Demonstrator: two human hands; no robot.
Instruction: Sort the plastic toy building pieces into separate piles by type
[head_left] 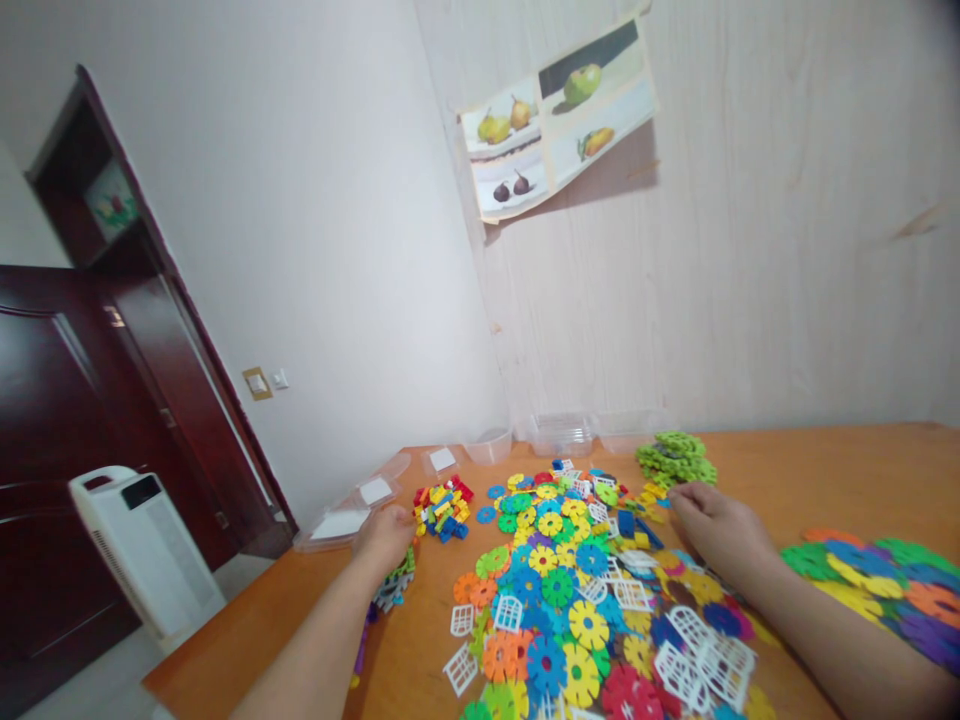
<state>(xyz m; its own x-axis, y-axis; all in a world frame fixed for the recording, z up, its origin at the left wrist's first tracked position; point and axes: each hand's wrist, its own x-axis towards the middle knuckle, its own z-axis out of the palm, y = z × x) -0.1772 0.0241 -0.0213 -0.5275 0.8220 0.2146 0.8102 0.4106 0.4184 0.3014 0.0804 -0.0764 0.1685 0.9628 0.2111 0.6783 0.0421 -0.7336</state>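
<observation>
Beside the right hand point(716, 525), which lies palm down with fingers curled loosely at the edge of a heap of colourful snowflake discs point(570, 590), sits a green disc stack point(675, 457) just beyond its fingertips. Left hand point(386, 540) rests closed on the orange surface point(825, 480), touching a small brick pile point(441, 508); whether it grips anything I cannot tell.

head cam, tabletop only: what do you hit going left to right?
Clear flat lids → left hand → small brick pile → mixed disc pile → right hand → second disc pile.
</observation>
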